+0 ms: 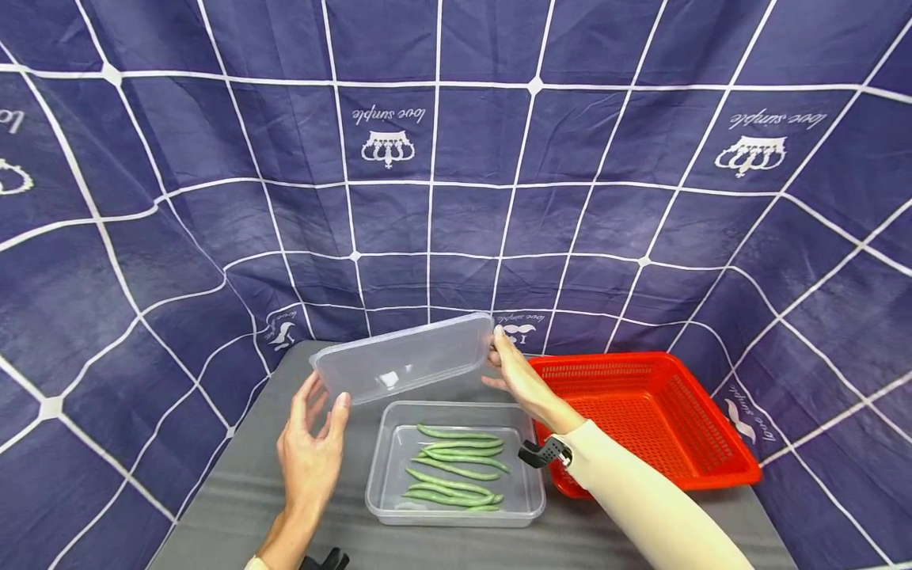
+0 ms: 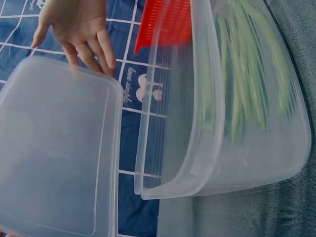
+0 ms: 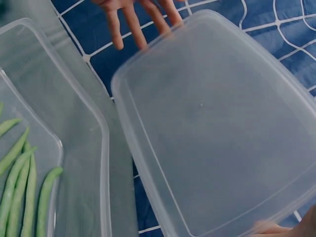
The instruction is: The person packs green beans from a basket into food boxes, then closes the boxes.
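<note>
Both hands hold a clear plastic lid, raised and tilted above the far side of a clear plastic container. My left hand grips its left end, thumb at the near corner and fingers at the end edge. At the opposite end my right hand holds the edge; in the left wrist view the fingers of this right hand reach to the lid's rim. Several green beans lie side by side inside the uncovered container, and the right wrist view shows some of these beans close up.
A red plastic basket with perforated walls stands just right of the container, partly behind the right forearm. Grey cloth covers the table. Blue cloth with white lines hangs around the back and sides.
</note>
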Motion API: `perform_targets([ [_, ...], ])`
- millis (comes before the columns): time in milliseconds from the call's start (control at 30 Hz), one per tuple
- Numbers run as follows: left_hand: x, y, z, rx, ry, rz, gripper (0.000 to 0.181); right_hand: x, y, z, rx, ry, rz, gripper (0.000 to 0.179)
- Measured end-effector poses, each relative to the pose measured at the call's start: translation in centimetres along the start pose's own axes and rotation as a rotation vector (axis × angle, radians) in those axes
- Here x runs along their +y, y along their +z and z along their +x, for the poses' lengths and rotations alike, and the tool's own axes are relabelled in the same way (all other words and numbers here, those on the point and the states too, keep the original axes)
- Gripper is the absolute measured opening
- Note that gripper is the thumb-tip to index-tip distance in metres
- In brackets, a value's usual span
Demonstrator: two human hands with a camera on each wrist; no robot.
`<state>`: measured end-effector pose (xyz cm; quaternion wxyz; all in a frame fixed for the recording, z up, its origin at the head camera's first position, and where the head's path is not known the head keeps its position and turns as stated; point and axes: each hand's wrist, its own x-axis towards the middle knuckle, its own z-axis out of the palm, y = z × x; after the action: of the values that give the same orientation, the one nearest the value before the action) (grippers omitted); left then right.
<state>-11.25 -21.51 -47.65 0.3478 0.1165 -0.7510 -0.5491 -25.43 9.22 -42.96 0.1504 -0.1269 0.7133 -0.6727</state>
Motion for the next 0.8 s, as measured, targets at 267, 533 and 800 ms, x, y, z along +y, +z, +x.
perform_targets([
  [267,0.3,-0.1,-0.3,-0.036,-0.027,0.082,0.043,0.8,-0.4,-1.6,0.027,-0.055,0.033,0.088],
  [533,-0.3,-0.4,-0.4,-0.099,-0.089,0.178,0.035,3.1,-2.0,-2.7,-0.035,-0.194,0.071,0.088],
  [800,-1.8,-0.7,-0.4,-0.221,-0.146,0.116,0.036,2.2,-1.7,-5.3,0.086,-0.041,-0.007,0.068],
])
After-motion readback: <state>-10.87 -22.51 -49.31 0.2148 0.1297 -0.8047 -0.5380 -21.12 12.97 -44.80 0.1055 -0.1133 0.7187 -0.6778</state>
